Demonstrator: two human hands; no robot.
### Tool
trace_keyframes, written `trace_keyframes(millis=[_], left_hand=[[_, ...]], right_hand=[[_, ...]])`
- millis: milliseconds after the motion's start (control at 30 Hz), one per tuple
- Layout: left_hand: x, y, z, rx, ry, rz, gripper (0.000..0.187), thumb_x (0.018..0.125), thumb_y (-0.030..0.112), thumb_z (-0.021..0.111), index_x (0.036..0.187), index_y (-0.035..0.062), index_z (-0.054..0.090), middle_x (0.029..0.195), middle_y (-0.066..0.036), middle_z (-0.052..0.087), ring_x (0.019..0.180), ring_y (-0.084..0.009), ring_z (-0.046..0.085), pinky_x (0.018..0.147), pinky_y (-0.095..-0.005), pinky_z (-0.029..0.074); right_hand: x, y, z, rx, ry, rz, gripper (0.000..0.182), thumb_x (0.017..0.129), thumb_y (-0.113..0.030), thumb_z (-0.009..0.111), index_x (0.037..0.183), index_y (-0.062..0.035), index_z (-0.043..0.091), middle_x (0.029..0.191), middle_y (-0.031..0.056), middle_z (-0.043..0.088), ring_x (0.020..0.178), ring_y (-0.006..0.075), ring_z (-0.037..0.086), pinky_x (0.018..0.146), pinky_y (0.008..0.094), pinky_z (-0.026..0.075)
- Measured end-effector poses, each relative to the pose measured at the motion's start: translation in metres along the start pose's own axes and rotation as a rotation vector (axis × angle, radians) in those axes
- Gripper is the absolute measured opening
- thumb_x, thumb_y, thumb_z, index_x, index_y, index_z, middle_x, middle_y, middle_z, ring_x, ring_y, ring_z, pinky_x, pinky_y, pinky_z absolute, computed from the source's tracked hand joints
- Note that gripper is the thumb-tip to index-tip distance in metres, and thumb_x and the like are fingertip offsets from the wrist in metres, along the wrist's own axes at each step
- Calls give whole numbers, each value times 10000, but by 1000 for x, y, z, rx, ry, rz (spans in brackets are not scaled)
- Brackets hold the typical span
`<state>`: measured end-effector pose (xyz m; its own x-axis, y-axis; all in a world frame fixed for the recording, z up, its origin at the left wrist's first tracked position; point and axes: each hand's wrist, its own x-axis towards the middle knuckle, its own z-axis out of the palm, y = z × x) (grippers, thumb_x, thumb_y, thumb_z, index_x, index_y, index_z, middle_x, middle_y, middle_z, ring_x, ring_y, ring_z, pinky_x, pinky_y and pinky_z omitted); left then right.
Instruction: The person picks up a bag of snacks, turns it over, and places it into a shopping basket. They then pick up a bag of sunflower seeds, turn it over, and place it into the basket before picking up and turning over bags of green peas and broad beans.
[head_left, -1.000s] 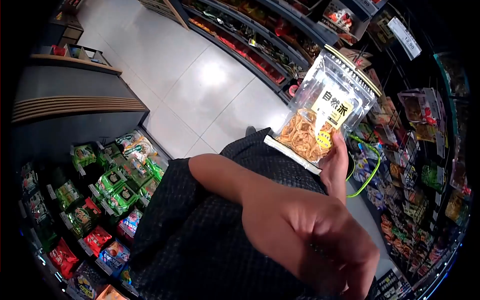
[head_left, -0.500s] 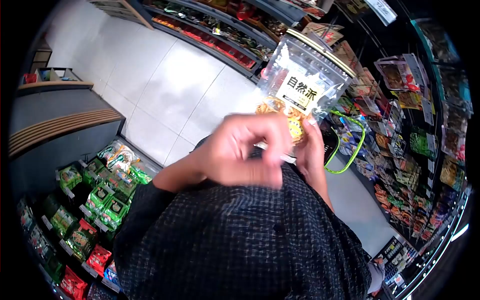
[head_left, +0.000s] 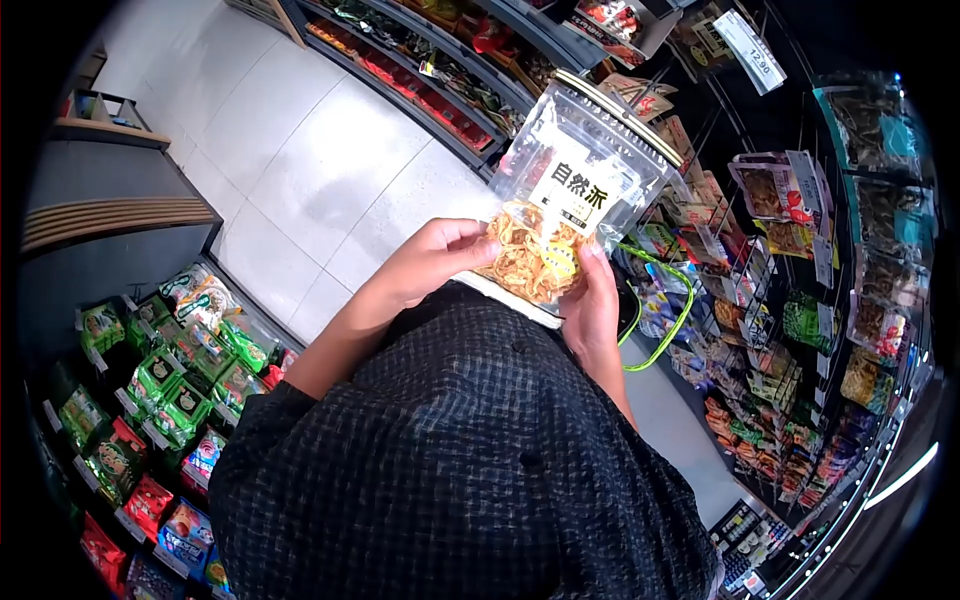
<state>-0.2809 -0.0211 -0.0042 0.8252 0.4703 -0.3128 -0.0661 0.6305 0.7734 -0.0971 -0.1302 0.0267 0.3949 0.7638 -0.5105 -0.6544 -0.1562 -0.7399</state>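
We hold a clear snack bag [head_left: 560, 205] up in front of our chest, in the aisle between two runs of shelving. Left hand [head_left: 435, 262] closed on the bag's lower left edge, fingertips pressed against the plastic over the golden dried strips inside. Right hand [head_left: 592, 308] grasps the bottom right corner from below, thumb up along the front. Bag upright, tilted slightly to the right; yellow label with dark characters faces us, sealed strip at top. A green loop handle [head_left: 665, 320] hangs just beside the right wrist. Right of us: hanging rack [head_left: 800, 260] crowded with small packets, a white price tag [head_left: 750, 45] above. Lower left: shelf [head_left: 150, 400] of green and red snack packs. Pale tiled floor [head_left: 310, 160] runs ahead. Dark checked shirt [head_left: 460, 470] fills the lower view.
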Motion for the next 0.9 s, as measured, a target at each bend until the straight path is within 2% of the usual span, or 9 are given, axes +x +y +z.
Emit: trace_keyframes(millis=[33,200,267,300,433,633,900], left_hand=[[1,-2,3,3,37,31,310,941,164,569,1137,-76,586,1037,-92,651,930,-109,602,851,-254,468],[6,-7,6,-66,141,70,301,948,144,553,1147,-80,576,1035,-91,650,925,-112,608,840,-253,480],[7,-8,5,-103,186,87,304,953,147,546,1146,-86,574,1023,-89,652,915,-110,612,826,-249,488],[8,-8,3,-111,211,93,304,954,146,544,1144,-89,572,1019,-94,652,909,-112,614,820,-248,491],[12,-6,0,-94,243,91,291,952,137,540,1131,-90,579,1012,-105,658,907,-119,618,822,-249,487],[14,-8,1,-59,231,109,306,954,147,544,1120,-107,582,990,-102,661,877,-109,616,801,-244,494],[8,-12,7,-38,262,125,313,954,147,547,1132,-109,575,1009,-105,654,878,-107,612,804,-243,492]], right_hand=[[2,2,-1,8,-8,2,332,963,-170,495,1264,-31,505,1214,75,592,1109,171,558,962,319,415],[6,5,-6,19,-34,29,312,967,-174,498,1235,-14,510,1178,71,600,1075,152,561,934,301,431],[9,13,-17,-89,-92,48,303,965,-179,506,1219,-14,513,1147,70,610,1041,134,573,914,275,440],[6,9,-12,-73,-191,52,289,946,-142,541,1198,-3,521,1124,70,618,1007,111,581,901,252,439],[3,16,-11,-203,-153,43,277,896,-57,609,1154,17,539,1094,71,632,985,92,582,876,250,450],[3,18,-8,-256,-80,-30,231,904,-52,598,1122,13,558,1042,65,648,932,95,597,861,246,456],[3,19,-17,-308,-95,-9,206,904,-75,609,1090,3,568,1011,52,652,911,89,593,846,235,449]])
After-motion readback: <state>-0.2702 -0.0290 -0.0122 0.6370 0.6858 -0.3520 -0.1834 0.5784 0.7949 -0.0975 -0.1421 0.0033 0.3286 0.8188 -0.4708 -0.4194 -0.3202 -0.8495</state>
